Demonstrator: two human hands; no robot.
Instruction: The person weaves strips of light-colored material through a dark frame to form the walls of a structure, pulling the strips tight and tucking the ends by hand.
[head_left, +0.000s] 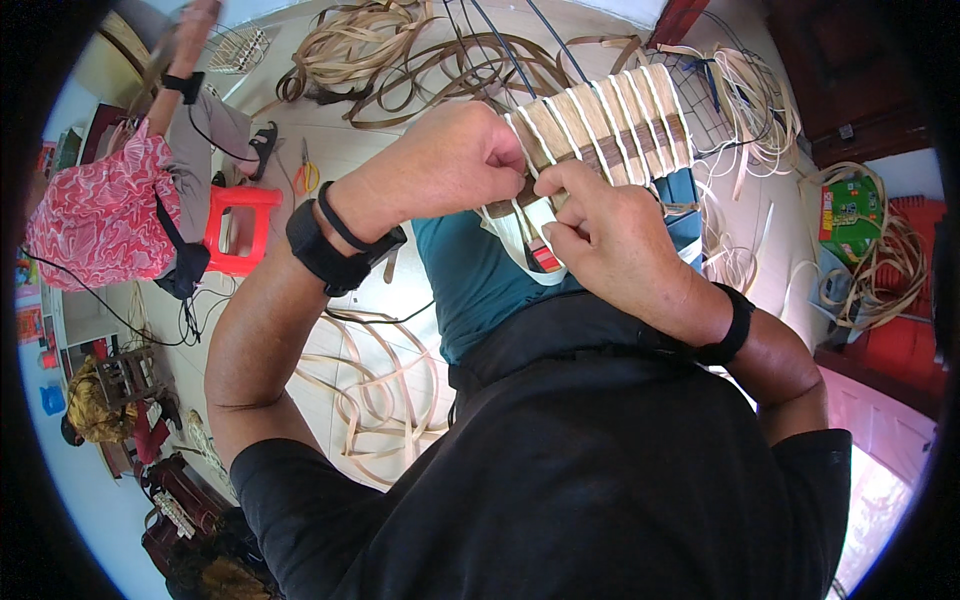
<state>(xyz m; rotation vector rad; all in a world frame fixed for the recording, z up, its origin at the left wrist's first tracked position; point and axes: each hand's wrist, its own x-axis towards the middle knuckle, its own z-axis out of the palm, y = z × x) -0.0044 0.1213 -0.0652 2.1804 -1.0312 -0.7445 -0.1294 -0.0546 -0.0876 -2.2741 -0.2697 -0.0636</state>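
Note:
A woven panel (600, 127) of tan and brown flat strips, crossed by white cords, rests over the lap on black metal rods (506, 52). My left hand (469, 161) is closed at its near left edge, fingertips pinched and partly hidden. There my right hand (619, 229) grips the same near edge, index finger bent on top and thumb below. Under the two hands hangs a loop of white band (517, 232), with a small red and black object (544, 257) showing inside it. What exactly lies between the fingertips is hard to see.
Coils of flat strip (360, 45) spread over the tiled floor beyond, with more loops (382, 397) at left. Orange-handled pliers (306, 176) lie near a red plastic stool (244, 229). A co-worker in a pink patterned shirt (105, 210) sits at left. A green package (851, 210) stands at right.

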